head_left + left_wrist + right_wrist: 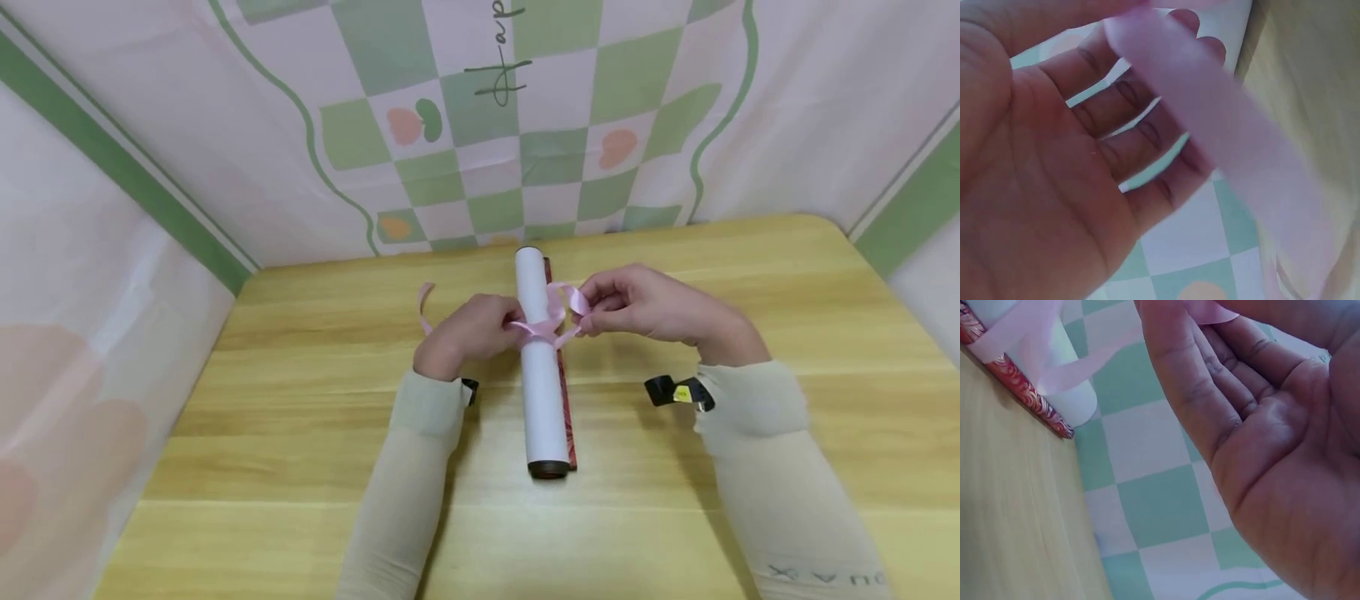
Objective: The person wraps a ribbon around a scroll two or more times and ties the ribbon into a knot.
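A rolled white scroll (543, 400) lies lengthwise on the table, its dark end towards me. Along its right side runs a red patterned edge strip (1019, 387). Round the scroll's middle passes a pink ribbon (538, 330), with a loop standing up on the right. My left hand (480, 327) pinches the ribbon between thumb and index finger at the scroll's left side; a free tail (1229, 131) hangs across that palm. On the other side, my right hand (652, 304) pinches the ribbon (1207, 309) with thumb and forefinger, a little off the scroll.
Beneath everything is a light wood table (300, 450). A cloth backdrop (487, 167) with green and white checks hangs behind its far edge. Black wrist devices (678, 392) sit at both beige sleeves (757, 408).
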Action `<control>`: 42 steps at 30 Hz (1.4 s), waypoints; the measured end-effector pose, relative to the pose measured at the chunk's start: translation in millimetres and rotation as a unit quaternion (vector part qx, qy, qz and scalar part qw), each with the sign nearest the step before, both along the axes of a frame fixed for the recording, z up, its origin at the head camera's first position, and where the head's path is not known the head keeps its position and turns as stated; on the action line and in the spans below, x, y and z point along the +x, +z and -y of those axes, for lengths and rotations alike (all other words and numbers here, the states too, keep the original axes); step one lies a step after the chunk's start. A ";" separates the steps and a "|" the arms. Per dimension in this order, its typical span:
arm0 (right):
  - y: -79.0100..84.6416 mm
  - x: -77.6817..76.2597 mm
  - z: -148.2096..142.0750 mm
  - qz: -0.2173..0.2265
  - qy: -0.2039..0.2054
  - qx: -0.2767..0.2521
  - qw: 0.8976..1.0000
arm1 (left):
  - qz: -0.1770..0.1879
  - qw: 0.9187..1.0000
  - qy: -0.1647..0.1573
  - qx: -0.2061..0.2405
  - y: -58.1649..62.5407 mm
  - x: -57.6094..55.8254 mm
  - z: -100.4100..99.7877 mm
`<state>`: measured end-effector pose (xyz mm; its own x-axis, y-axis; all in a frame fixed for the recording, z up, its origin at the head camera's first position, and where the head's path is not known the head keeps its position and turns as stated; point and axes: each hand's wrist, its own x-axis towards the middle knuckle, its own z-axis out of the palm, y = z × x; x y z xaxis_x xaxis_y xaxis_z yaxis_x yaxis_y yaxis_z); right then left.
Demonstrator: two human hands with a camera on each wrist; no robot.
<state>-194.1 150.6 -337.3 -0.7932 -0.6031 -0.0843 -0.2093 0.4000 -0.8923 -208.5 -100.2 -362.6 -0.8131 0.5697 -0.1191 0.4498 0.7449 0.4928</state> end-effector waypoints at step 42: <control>-18.8 -1.3 30.2 -0.028 0.093 0.088 0.991 | 0.058 0.997 0.031 -0.028 -1.6 -1.5 5.0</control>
<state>-195.3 120.4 -356.0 -0.6759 -0.7193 -0.1606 -0.3411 0.4985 -0.7970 -210.0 -105.2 -364.3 -0.8250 0.5092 -0.2452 0.3448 0.7972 0.4956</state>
